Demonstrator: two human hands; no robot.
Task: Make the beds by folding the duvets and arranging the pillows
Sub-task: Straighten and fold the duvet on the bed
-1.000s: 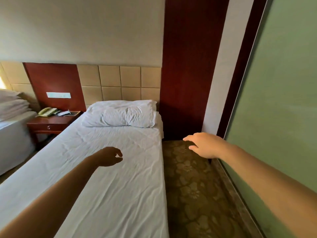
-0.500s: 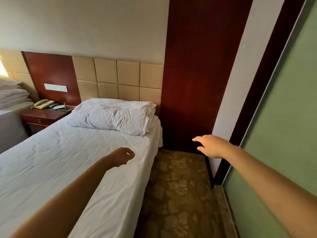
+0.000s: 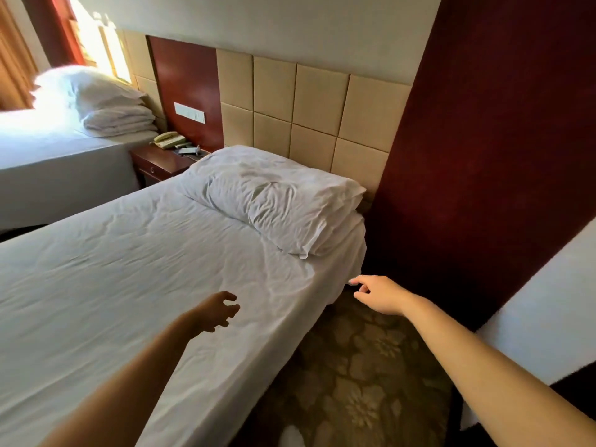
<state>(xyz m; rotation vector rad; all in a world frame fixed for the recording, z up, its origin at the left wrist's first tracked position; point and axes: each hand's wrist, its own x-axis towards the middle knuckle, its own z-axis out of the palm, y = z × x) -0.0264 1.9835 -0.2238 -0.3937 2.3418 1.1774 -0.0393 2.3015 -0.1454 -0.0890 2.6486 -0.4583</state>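
A white, wrinkled pillow (image 3: 274, 196) lies at the head of the near bed (image 3: 113, 279), against the tan padded headboard. My left hand (image 3: 216, 312) hovers above the sheet with fingers loosely curled, holding nothing. My right hand (image 3: 379, 293) reaches toward the bed's right corner, fingers relaxed and empty, over the carpet. On the far bed (image 3: 58, 166) at the left sit a folded white duvet (image 3: 121, 121) and a pillow (image 3: 84, 88) above it.
A dark wooden nightstand (image 3: 161, 162) with a telephone (image 3: 167, 140) stands between the beds. Floral carpet (image 3: 354, 382) fills the narrow aisle on the right. A dark red wall panel (image 3: 483, 156) rises beside the headboard.
The view has swung left and closer to the bed's head. Both hands have moved nearer the pillow end, and the far bed with its folded duvet has come into view.
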